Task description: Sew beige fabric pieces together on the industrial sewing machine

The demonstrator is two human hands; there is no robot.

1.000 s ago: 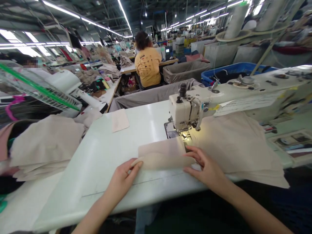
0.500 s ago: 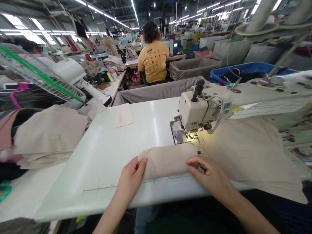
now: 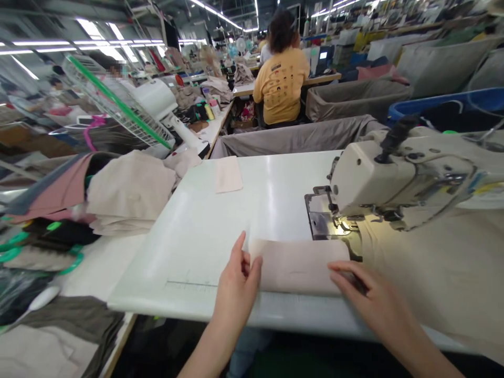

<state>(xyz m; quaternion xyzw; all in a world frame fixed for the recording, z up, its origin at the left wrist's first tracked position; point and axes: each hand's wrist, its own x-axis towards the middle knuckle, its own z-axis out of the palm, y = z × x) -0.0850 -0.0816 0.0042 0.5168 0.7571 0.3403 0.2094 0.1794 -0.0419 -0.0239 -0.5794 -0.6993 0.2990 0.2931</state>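
Note:
A folded beige fabric piece (image 3: 299,265) lies flat near the front edge of the white sewing table (image 3: 189,252). At its left end is my left hand (image 3: 238,281), index finger stretched out and thumb apart from it, the thumb by the fabric's edge. My right hand (image 3: 370,294) pinches the right end of the piece between thumb and fingers. Just beyond the fabric, to the right, stands the sewing machine (image 3: 370,173), its needle area lit over a metal plate (image 3: 321,223). More beige fabric (image 3: 441,278) lies right of my right hand.
A small beige fabric piece (image 3: 229,175) lies farther back on the table. Stacked beige fabric (image 3: 129,189) sits at the left, near a white fan with a green rim (image 3: 122,107). A grey cloth-lined bin (image 3: 299,139) stands behind the table, and a person in a yellow shirt (image 3: 281,84) sits beyond.
The view has swung left, so the scene sits farther right. My left hand's fingers have opened away from the fabric's left end. My right hand still pinches the other end.

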